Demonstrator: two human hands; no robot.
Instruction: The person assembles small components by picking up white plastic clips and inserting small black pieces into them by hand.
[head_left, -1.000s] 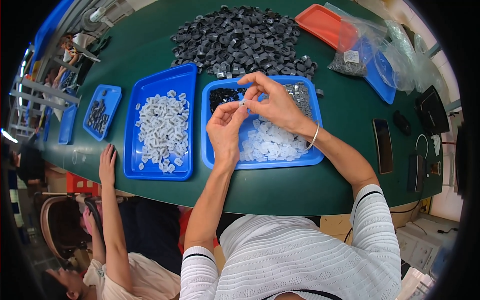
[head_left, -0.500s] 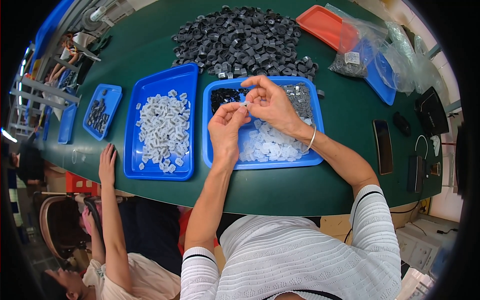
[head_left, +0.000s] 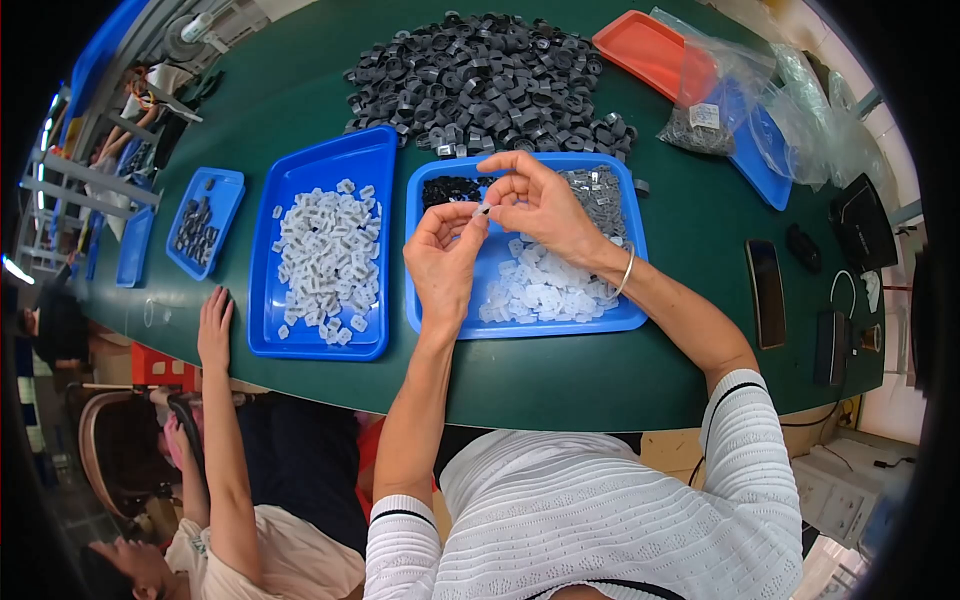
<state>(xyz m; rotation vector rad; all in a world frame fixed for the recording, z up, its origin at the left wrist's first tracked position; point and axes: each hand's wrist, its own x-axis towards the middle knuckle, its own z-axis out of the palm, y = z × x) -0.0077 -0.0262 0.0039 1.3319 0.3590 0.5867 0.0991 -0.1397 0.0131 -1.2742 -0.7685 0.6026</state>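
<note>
My left hand (head_left: pixel 442 258) and my right hand (head_left: pixel 540 203) meet over a blue tray (head_left: pixel 612 321), fingertips pinching one small white plastic part (head_left: pixel 482 210) between them. Below the hands, the tray holds a heap of white plastic pieces (head_left: pixel 540 288), a patch of small black parts (head_left: pixel 450 189) at its far left corner and grey metal parts (head_left: pixel 598 190) at its far right. A silver bangle circles my right wrist.
A second blue tray (head_left: pixel 300 335) to the left holds white parts (head_left: pixel 326 258). A big pile of dark grey parts (head_left: pixel 485 80) lies beyond. Another person's hand (head_left: pixel 214 327) rests on the green table's (head_left: pixel 690 370) near edge. A phone (head_left: pixel 766 293), an orange tray (head_left: pixel 650 50) and plastic bags (head_left: pixel 745 95) sit at the right.
Both hands have stayed together over the tray; the fingers shifted slightly around the small part. The other person's hand has not moved.
</note>
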